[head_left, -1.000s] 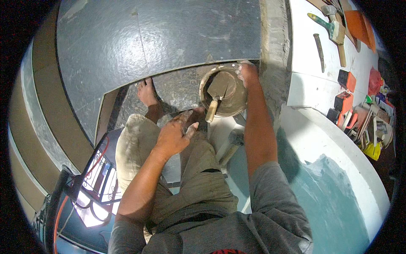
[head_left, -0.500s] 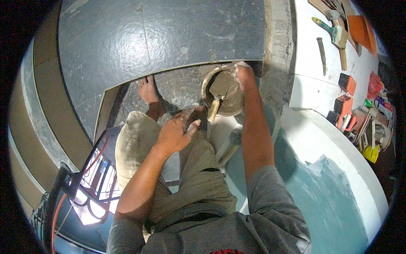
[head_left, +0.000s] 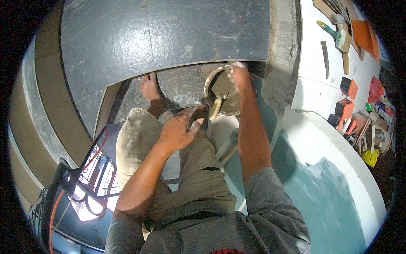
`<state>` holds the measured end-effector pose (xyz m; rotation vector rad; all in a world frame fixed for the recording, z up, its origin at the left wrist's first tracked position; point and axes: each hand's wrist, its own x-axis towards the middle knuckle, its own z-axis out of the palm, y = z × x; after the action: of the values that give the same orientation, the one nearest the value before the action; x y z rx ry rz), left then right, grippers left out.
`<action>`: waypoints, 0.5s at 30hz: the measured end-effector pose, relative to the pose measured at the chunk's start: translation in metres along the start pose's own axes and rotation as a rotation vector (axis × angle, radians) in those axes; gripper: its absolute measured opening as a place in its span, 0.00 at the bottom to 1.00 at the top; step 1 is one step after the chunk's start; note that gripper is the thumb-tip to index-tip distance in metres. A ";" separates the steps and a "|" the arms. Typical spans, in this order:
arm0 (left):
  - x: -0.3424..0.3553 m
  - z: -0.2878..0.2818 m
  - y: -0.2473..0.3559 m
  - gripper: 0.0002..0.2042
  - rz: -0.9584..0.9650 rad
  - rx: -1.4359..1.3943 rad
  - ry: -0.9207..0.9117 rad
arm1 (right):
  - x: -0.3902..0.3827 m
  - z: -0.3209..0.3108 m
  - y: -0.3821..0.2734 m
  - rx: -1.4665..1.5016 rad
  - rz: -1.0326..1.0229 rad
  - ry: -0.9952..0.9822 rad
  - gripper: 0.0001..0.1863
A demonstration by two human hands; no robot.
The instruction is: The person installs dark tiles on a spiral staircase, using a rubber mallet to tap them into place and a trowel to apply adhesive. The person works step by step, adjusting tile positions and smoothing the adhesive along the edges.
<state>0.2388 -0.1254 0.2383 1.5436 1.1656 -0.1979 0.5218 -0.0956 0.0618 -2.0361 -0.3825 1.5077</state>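
My right hand [head_left: 241, 79] is at the far right rim of a round bucket [head_left: 207, 86]. Its fingers are curled, with something whitish at them; whether that is a coating, a cloth or the rim itself cannot be made out. Inside the bucket lies grey-brown mortar [head_left: 223, 86]. A trowel [head_left: 215, 108] rests in it, its wooden handle leaning over the near rim and its blade partly hidden. My left hand [head_left: 177, 132] lies on my right leg near the knee, fingers stretched out and dusted with pale powder, holding nothing.
Dark tiles [head_left: 169, 34] form a raised surface ahead. At right, a white surface [head_left: 313, 55] bears a green-handled brush [head_left: 336, 34], a narrow dark bar [head_left: 325, 59], orange-and-black tools [head_left: 344, 108] and an orange container [head_left: 366, 38]. A black metal railing [head_left: 55, 186] stands at lower left.
My right hand has shifted slightly left along the bucket's rim, and its forearm now covers more of the bucket's right side. My left hand stays on the leg. The view has shifted slightly.
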 end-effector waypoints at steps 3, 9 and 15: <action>0.001 -0.002 0.002 0.26 -0.036 0.002 -0.036 | -0.001 0.011 0.001 0.007 -0.004 0.001 0.11; 0.001 0.002 -0.003 0.26 -0.008 0.014 0.019 | 0.000 0.024 0.006 0.032 -0.023 -0.001 0.10; 0.001 0.005 -0.006 0.25 0.017 -0.021 0.059 | -0.002 0.029 0.008 0.000 -0.043 0.029 0.10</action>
<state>0.2376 -0.1298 0.2317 1.5497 1.1965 -0.1296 0.4935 -0.0950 0.0532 -2.0345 -0.4123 1.4515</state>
